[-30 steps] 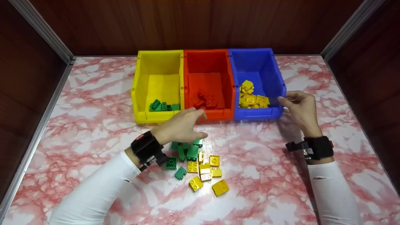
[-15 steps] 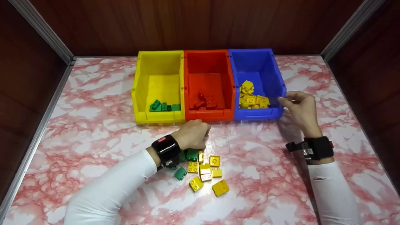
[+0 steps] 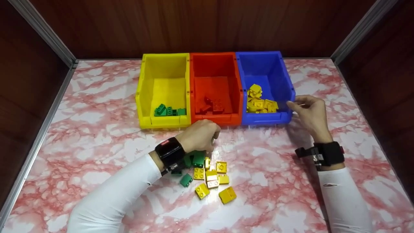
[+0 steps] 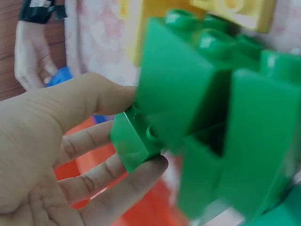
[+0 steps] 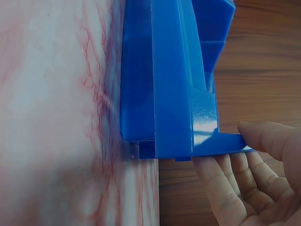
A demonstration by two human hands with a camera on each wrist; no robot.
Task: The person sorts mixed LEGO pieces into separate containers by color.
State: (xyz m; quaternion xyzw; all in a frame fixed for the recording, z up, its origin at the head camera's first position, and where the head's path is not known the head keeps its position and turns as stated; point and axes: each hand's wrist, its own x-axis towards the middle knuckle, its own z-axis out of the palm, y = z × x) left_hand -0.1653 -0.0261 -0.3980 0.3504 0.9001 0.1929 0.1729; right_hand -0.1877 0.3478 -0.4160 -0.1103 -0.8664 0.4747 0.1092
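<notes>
My left hand point(image 3: 199, 136) is over the far end of the loose pile, in front of the red bin. In the left wrist view its thumb and fingers pinch a small green toy brick point(image 4: 134, 141), which the hand hides in the head view. Several other green bricks point(image 4: 176, 80) stand right beside it, near the camera. My right hand point(image 3: 312, 115) grips the right side edge of the blue bin point(image 3: 266, 119). The right wrist view has its thumb on top of the blue rim point(image 5: 233, 141) and its fingers underneath.
Yellow bricks point(image 3: 212, 176) lie loose nearest me. A yellow bin point(image 3: 165, 121) holds green bricks point(image 3: 169, 110), a red bin point(image 3: 216, 119) holds red bricks point(image 3: 217, 105), and the blue bin holds yellow bricks point(image 3: 260, 104). Dark wooden panels point(image 3: 207, 26) enclose the marbled table.
My left hand came down and right onto the green bricks, its spread fingers closing. Since half a second ago it has risen slightly away from me. The right hand stays on the blue bin.
</notes>
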